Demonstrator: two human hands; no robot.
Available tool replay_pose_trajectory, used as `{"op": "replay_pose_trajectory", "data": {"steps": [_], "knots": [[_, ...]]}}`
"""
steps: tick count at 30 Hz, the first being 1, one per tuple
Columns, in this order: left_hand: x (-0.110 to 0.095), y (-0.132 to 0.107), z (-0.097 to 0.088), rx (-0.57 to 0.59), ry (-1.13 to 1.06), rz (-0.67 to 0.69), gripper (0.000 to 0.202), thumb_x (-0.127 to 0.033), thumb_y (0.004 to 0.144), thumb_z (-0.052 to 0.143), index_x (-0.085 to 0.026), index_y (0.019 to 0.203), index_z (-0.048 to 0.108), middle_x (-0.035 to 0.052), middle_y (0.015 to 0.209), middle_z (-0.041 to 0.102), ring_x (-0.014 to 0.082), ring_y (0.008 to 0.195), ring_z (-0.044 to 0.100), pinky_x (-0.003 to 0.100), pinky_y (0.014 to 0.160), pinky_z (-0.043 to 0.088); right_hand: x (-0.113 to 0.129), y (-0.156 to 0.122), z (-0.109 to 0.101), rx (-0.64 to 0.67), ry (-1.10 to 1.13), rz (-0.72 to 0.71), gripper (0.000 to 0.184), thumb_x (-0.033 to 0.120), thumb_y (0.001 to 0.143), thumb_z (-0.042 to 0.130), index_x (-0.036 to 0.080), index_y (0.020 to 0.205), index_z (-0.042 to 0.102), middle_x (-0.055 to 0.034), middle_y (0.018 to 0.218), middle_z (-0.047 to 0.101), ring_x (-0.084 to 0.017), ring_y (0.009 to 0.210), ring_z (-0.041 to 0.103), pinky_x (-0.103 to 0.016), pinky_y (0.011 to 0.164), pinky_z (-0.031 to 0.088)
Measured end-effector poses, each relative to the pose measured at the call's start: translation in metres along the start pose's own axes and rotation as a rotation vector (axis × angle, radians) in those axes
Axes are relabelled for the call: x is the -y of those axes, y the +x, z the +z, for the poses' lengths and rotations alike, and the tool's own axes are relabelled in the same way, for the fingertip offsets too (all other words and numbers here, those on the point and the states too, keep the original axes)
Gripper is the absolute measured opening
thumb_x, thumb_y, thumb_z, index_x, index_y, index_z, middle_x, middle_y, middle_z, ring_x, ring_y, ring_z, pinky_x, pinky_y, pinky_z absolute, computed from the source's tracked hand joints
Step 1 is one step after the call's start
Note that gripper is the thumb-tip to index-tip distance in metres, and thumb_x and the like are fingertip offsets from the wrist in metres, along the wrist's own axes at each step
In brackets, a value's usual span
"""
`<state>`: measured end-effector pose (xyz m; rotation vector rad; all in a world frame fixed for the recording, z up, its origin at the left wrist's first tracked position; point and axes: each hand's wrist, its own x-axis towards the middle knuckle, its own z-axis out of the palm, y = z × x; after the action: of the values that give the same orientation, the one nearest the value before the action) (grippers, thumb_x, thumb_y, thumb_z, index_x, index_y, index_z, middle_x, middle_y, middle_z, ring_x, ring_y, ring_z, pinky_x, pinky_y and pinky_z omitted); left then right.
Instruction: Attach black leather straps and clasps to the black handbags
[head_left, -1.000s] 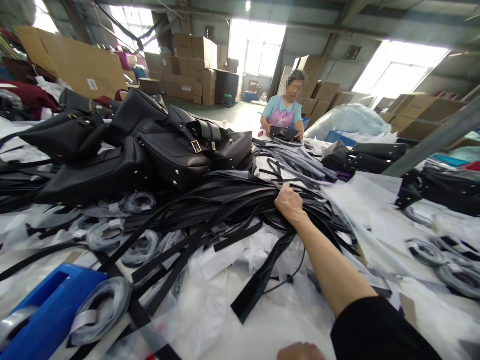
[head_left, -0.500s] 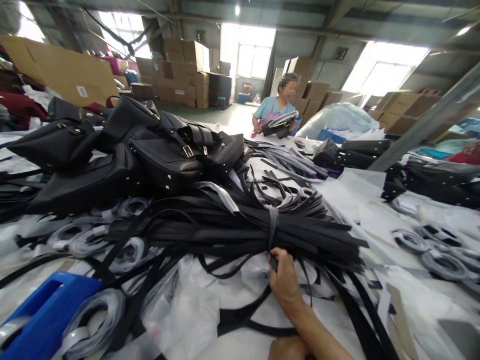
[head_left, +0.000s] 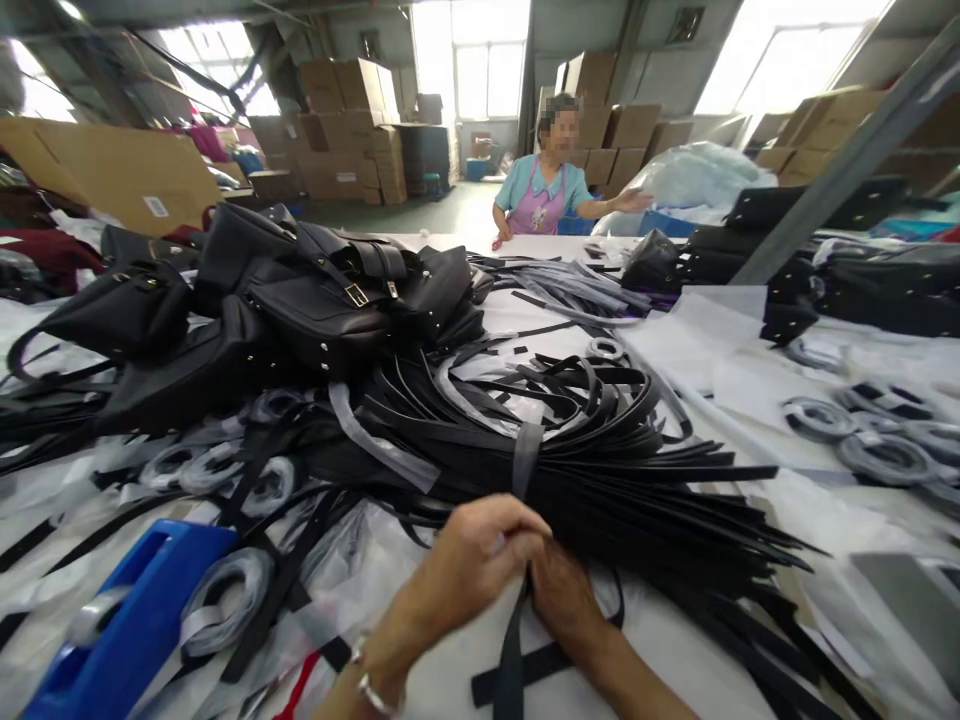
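Note:
A thick bundle of black straps (head_left: 660, 500) lies across the table in front of me, its right ends fanned out. A grey band (head_left: 527, 455) wraps over its middle and runs down to my hands. My left hand (head_left: 476, 550), fingers closed, pinches at the band's lower end on the bundle's near side. Against it, my right hand (head_left: 566, 595) is curled at the same spot, its fingertips partly hidden. A dark tail (head_left: 512, 640) hangs below the two hands. Behind the bundle lies a loop of curled straps (head_left: 622, 385).
Black bags (head_left: 315, 300) are piled at back left. A blue tape dispenser (head_left: 142, 610) stands at front left near clear coiled rolls (head_left: 229, 600). A red-handled tool (head_left: 298, 685) lies near the front edge. A metal post (head_left: 817, 150) slants at right. A co-worker (head_left: 540, 195) stands across the table.
My left hand has come up to join the right at the band. The bundle has turned, its right ends spreading nearer me. The co-worker's dark item is gone from their hands; one arm reaches out.

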<state>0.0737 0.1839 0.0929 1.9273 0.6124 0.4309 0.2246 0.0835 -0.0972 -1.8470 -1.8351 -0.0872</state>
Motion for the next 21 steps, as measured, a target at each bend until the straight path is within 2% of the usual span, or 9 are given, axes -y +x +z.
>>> {"op": "replay_pose_trajectory", "data": {"steps": [1, 2, 3, 5, 8, 11, 16, 18, 21], "knots": [[-0.001, 0.016, -0.013, -0.121, 0.138, 0.072, 0.02, -0.029, 0.098, 0.05, -0.02, 0.101, 0.068, 0.0039, 0.098, 0.07, 0.0168, 0.094, 0.063, 0.028, 0.09, 0.048, 0.002, 0.003, -0.003, -0.006, -0.014, -0.019, 0.046, 0.004, 0.084, 0.036, 0.022, 0.118, 0.061, -0.0078, 0.105, 0.073, -0.022, 0.096, 0.069, -0.034, 0.086, 0.055], [-0.001, 0.034, -0.026, -0.192, 0.281, 0.127, 0.022, -0.027, 0.099, 0.047, -0.02, 0.102, 0.068, 0.0046, 0.1, 0.069, 0.0171, 0.097, 0.063, 0.029, 0.092, 0.047, 0.003, 0.006, -0.006, -0.005, -0.032, -0.04, 0.047, 0.0, 0.083, 0.035, 0.02, 0.116, 0.062, -0.0083, 0.102, 0.073, -0.021, 0.093, 0.069, -0.033, 0.085, 0.055], [0.001, 0.052, -0.036, -0.207, 0.431, 0.165, 0.022, -0.024, 0.099, 0.046, -0.019, 0.104, 0.067, 0.0056, 0.103, 0.069, 0.0181, 0.101, 0.062, 0.031, 0.095, 0.046, 0.005, 0.008, -0.009, 0.004, -0.046, -0.055, 0.048, -0.002, 0.082, 0.034, 0.019, 0.114, 0.062, -0.0084, 0.099, 0.074, -0.02, 0.089, 0.07, -0.031, 0.083, 0.055], [0.008, 0.085, -0.05, -0.097, 0.73, 0.186, 0.02, -0.021, 0.095, 0.051, -0.018, 0.106, 0.068, 0.0075, 0.108, 0.068, 0.0221, 0.108, 0.06, 0.035, 0.099, 0.045, 0.007, 0.012, -0.014, 0.03, -0.055, -0.054, 0.047, -0.004, 0.081, 0.034, 0.018, 0.111, 0.062, -0.0078, 0.093, 0.074, -0.019, 0.085, 0.07, -0.028, 0.079, 0.055], [0.013, 0.115, -0.06, 0.121, 0.936, 0.143, 0.024, -0.019, 0.093, 0.052, -0.02, 0.112, 0.067, 0.0069, 0.112, 0.066, 0.0211, 0.107, 0.062, 0.031, 0.093, 0.048, 0.01, 0.015, -0.018, 0.041, -0.047, -0.034, 0.047, -0.004, 0.079, 0.037, 0.018, 0.112, 0.061, -0.007, 0.091, 0.073, -0.019, 0.083, 0.069, -0.027, 0.078, 0.053], [0.008, 0.121, -0.06, 0.219, 1.058, 0.07, 0.022, -0.021, 0.092, 0.055, -0.021, 0.112, 0.065, 0.0072, 0.112, 0.066, 0.0224, 0.104, 0.065, 0.03, 0.087, 0.051, 0.011, 0.015, -0.019, 0.031, -0.025, -0.006, 0.047, -0.003, 0.076, 0.041, 0.018, 0.115, 0.059, -0.0073, 0.095, 0.072, -0.02, 0.087, 0.069, -0.027, 0.08, 0.052], [0.003, 0.115, -0.058, 0.18, 1.173, -0.032, 0.021, -0.016, 0.093, 0.049, -0.008, 0.108, 0.061, 0.0205, 0.105, 0.067, 0.0331, 0.096, 0.067, 0.041, 0.077, 0.053, 0.011, 0.013, -0.016, 0.02, -0.014, 0.033, 0.047, 0.001, 0.074, 0.047, 0.019, 0.116, 0.059, -0.008, 0.097, 0.072, -0.023, 0.089, 0.068, -0.031, 0.081, 0.053], [0.007, 0.115, -0.062, 0.197, 1.169, -0.015, 0.022, -0.014, 0.093, 0.047, -0.009, 0.11, 0.059, 0.0184, 0.106, 0.067, 0.0312, 0.097, 0.067, 0.039, 0.078, 0.052, 0.01, 0.013, -0.015, 0.009, -0.006, 0.039, 0.048, 0.001, 0.073, 0.047, 0.019, 0.116, 0.059, -0.008, 0.096, 0.072, -0.022, 0.088, 0.068, -0.031, 0.08, 0.054], [0.016, 0.119, -0.073, 0.243, 1.149, 0.016, 0.022, -0.024, 0.091, 0.055, -0.016, 0.111, 0.06, 0.0128, 0.113, 0.065, 0.0265, 0.102, 0.065, 0.034, 0.082, 0.051, 0.01, 0.014, -0.015, -0.003, 0.013, 0.04, 0.049, 0.001, 0.072, 0.045, 0.02, 0.115, 0.058, -0.0077, 0.095, 0.072, -0.022, 0.087, 0.069, -0.031, 0.08, 0.055]]}}
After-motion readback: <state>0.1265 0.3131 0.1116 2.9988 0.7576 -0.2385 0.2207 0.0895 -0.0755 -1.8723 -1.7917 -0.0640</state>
